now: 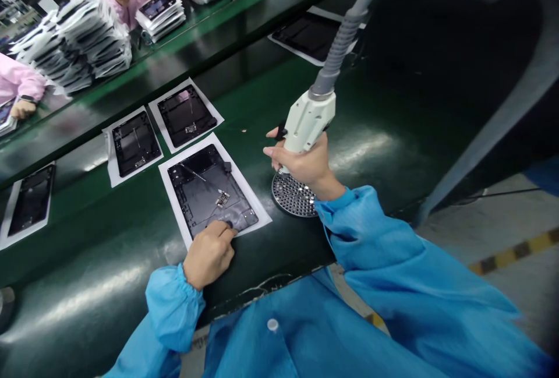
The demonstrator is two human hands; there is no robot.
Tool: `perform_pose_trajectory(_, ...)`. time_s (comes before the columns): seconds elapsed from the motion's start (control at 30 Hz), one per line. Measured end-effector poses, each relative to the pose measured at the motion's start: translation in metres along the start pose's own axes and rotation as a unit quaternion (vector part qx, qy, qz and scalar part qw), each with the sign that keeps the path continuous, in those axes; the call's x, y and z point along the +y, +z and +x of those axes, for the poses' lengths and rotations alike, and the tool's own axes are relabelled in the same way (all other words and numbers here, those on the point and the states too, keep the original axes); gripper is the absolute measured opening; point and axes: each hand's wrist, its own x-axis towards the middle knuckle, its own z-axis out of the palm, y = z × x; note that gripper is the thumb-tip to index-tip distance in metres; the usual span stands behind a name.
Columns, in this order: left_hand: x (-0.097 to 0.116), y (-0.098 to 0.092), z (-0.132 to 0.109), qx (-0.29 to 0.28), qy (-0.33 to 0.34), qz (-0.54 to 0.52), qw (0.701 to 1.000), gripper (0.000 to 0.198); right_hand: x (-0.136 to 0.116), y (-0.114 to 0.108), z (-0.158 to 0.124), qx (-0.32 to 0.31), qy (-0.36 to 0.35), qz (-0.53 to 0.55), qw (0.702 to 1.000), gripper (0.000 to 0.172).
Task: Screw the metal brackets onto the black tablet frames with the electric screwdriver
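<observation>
My right hand [308, 162] is wrapped round a white handheld tool [305, 119] fed by a grey corrugated hose [338, 46]. Below that hand sits a round, dark disc full of holes [293, 196]; whether it joins the tool is hidden. My left hand [210, 254] has curled fingers at the near edge of a black tablet housing [201, 191]. A small dark piece shows at its fingertips, too covered to name. The housing lies on a white sheet [257, 215], with a small circuit board [222, 198] inside it.
Two more tablet housings on sheets lie just beyond, one left [136, 144] and one right [187, 111]. Another [32, 200] is at the far left, another [308, 34] at the back. Across the green bench [87, 238], people in pink sleeves handle tablets beside wrapped stacks [94, 31].
</observation>
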Motion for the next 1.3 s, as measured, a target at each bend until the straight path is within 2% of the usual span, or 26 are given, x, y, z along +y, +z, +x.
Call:
perform_pose_trajectory(0.17, -0.004, -0.01, -0.001, -0.015, -0.023, -0.044, 0.999, 0.032, 0.001, 0.0, 0.0, 0.004, -0.004, 0.012, 1.0, 0.016)
perform_pose_trajectory(0.27, -0.005, -0.021, 0.011, -0.043, -0.033, -0.112, 0.992, 0.024, -0.002, -0.001, 0.0, -0.002, -0.008, 0.02, 1.0, 0.018)
perform_pose_trajectory(0.33, 0.001, -0.023, 0.029, -0.029, -0.05, -0.138, 0.989, 0.021, -0.005, -0.002, -0.001, -0.006, -0.011, 0.03, 0.999, 0.019)
perform_pose_trajectory(0.47, 0.028, -0.011, 0.084, 0.055, -0.111, -0.145, 0.982, 0.03, -0.013, -0.006, -0.007, -0.02, -0.011, 0.058, 0.998, 0.024)
perform_pose_trajectory(0.5, 0.034, -0.006, 0.098, 0.061, -0.116, -0.147, 0.98, 0.033, -0.016, -0.007, -0.008, -0.029, -0.011, 0.067, 0.997, 0.026)
perform_pose_trajectory(0.57, 0.044, 0.003, 0.12, 0.059, -0.115, -0.141, 0.982, 0.028, -0.021, -0.01, -0.011, -0.055, -0.015, 0.085, 0.995, 0.03)
perform_pose_trajectory(0.67, 0.048, 0.013, 0.135, 0.05, -0.108, -0.126, 0.985, 0.023, -0.026, -0.015, -0.01, -0.07, -0.027, 0.1, 0.992, 0.031)
perform_pose_trajectory(0.83, 0.052, 0.017, 0.129, 0.024, -0.087, -0.128, 0.988, 0.03, -0.018, -0.016, 0.004, -0.014, -0.06, 0.067, 0.996, 0.027)
perform_pose_trajectory(0.97, 0.051, 0.005, 0.107, 0.02, -0.1, -0.082, 0.991, 0.031, -0.006, -0.013, 0.011, 0.011, -0.058, 0.042, 0.997, 0.024)
perform_pose_trajectory(1.07, 0.034, -0.012, 0.084, 0.044, -0.193, -0.02, 0.98, 0.027, -0.001, -0.012, 0.012, 0.0, -0.049, 0.033, 0.998, 0.023)
perform_pose_trajectory(1.13, 0.017, -0.021, 0.071, 0.069, -0.279, 0.016, 0.958, 0.027, 0.001, -0.013, 0.011, -0.011, -0.043, 0.027, 0.999, 0.023)
perform_pose_trajectory(1.2, -0.001, -0.027, 0.063, 0.079, -0.343, 0.033, 0.935, 0.035, 0.001, -0.013, 0.011, -0.017, -0.036, 0.022, 0.999, 0.023)
perform_pose_trajectory(1.3, -0.021, -0.028, 0.057, 0.058, -0.351, 0.005, 0.935, 0.033, 0.002, -0.013, 0.011, -0.018, -0.03, 0.024, 0.999, 0.023)
